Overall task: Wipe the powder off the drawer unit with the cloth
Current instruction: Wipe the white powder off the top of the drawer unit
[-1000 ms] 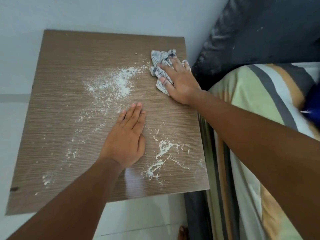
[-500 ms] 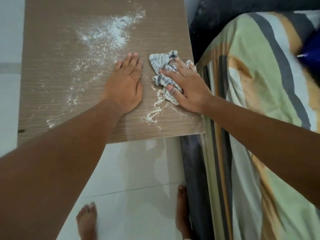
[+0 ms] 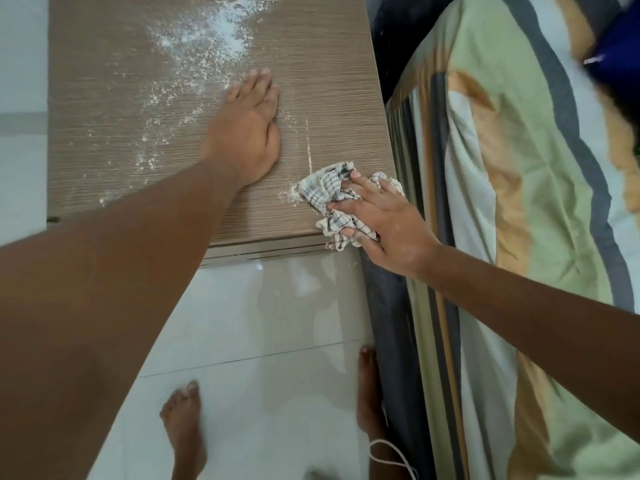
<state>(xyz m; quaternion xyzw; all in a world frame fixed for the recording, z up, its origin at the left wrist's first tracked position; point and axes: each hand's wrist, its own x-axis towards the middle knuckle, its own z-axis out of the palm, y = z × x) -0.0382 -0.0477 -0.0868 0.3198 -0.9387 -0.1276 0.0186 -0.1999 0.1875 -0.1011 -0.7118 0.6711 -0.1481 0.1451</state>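
The wood-grain top of the drawer unit (image 3: 329, 81) fills the upper left. White powder (image 3: 204, 39) lies scattered over its far and left parts, with a small heap (image 3: 289, 195) and a thin streak next to the cloth. My right hand (image 3: 384, 220) presses a crumpled checked cloth (image 3: 323, 190) onto the top's near right corner, fingers curled into it. My left hand (image 3: 249, 129) lies flat on the top, palm down, fingers together, left of the cloth and apart from it.
A bed with a striped green, orange and grey cover (image 3: 519, 202) stands tight against the unit's right side. White floor tiles (image 3: 259, 323) lie below the front edge, with my bare feet (image 3: 183, 427) on them. A white wall is at the left.
My right hand has dragged the cloth toward me to the near right corner, sweeping the near patch of powder into a small heap. The left hand has stayed flat. The view has tilted down.
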